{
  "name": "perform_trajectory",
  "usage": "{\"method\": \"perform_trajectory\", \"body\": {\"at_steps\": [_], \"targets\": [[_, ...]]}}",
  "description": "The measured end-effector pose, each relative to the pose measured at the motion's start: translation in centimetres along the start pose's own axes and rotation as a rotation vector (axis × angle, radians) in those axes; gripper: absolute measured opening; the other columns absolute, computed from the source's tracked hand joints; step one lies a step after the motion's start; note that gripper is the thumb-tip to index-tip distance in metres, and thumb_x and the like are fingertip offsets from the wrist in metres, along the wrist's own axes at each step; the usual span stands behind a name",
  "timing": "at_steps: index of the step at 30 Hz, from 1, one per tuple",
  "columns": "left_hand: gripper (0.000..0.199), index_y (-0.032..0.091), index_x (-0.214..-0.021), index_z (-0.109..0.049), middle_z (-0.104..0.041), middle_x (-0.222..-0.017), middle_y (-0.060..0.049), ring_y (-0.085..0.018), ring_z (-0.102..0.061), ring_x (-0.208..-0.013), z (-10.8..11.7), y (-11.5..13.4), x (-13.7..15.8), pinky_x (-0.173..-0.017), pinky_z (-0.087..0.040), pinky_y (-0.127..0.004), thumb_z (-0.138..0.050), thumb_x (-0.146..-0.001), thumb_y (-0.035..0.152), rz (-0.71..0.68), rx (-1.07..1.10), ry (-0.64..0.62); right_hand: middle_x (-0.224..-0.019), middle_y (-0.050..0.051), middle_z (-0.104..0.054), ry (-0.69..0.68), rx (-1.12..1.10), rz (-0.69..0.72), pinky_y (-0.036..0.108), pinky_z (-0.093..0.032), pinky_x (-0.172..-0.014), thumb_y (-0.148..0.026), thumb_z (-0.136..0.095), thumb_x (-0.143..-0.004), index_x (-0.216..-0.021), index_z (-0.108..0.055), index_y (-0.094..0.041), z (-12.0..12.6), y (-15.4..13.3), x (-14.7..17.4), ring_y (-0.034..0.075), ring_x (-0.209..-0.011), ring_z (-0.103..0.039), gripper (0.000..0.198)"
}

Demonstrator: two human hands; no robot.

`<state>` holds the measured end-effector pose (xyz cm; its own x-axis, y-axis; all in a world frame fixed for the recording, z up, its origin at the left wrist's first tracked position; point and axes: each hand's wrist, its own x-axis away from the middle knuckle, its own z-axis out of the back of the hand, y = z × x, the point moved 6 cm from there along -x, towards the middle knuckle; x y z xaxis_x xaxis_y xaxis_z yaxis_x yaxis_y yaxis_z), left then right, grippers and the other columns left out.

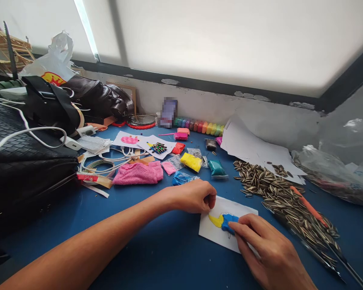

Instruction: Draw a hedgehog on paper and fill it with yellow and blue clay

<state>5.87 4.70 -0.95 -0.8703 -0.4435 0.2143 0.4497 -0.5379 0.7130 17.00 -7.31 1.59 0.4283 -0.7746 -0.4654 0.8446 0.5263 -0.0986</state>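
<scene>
A small white paper sheet (207,231) lies on the blue table in front of me, bearing a drawn outline. Yellow modelling clay (217,220) fills a curved, pointed part of the drawing, and blue modelling clay (229,221) adjoins it on the right. My left hand (196,196) is closed at the sheet's upper left edge, fingers curled down and fingertips partly hidden. From the right, my right hand (264,241) presses its fingertips on the blue clay and covers the lower right of the sheet.
Sunflower seeds (269,187) are heaped on the right, with an orange-handled tool (308,206) across them. Behind the sheet lie clay packets, yellow (191,162) and green (217,169). A pink cloth (138,173) and finished pictures (159,147) are further left, near a black bag (33,173).
</scene>
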Motion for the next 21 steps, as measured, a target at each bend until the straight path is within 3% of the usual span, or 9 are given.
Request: {"method": "perform_trajectory", "body": {"at_steps": [9,15,21], "targets": [[0.013,0.015,-0.081,-0.065,-0.062,-0.073,0.001,-0.010,-0.054,-0.065,0.0,0.0,0.1,-0.055,-0.038,-0.019,-0.058,-0.070,0.012,-0.019,-0.002,-0.006,-0.089,0.011,-0.064,0.001,0.156,0.186,0.027,-0.050,-0.064,-0.002,-0.047,-0.086,-0.119,-0.066,-0.014,0.1,-0.4,2.1,0.016,-0.073,-0.061,0.040],[0.013,0.014,-0.081,-0.065,-0.062,-0.073,0.001,-0.010,-0.054,-0.065,0.0,0.2,0.1,-0.056,-0.038,-0.019,-0.058,-0.071,0.011,-0.017,-0.019,-0.011,-0.085,0.010,-0.063,0.030,0.160,0.174,0.026,-0.049,-0.062,-0.003,-0.045,-0.088,-0.113,-0.069,-0.013,-0.1,-0.6,1.8,0.015,-0.069,-0.059,0.036],[0.013,0.015,-0.083,-0.066,-0.063,-0.074,0.001,-0.010,-0.054,-0.066,0.0,0.1,0.1,-0.057,-0.038,-0.019,-0.058,-0.072,0.012,-0.012,-0.026,-0.019,-0.091,0.011,-0.063,-0.060,0.157,0.136,0.026,-0.050,-0.065,-0.005,-0.046,-0.089,-0.117,-0.067,-0.014,-0.7,0.0,2.1,0.015,-0.072,-0.060,0.036]]}}
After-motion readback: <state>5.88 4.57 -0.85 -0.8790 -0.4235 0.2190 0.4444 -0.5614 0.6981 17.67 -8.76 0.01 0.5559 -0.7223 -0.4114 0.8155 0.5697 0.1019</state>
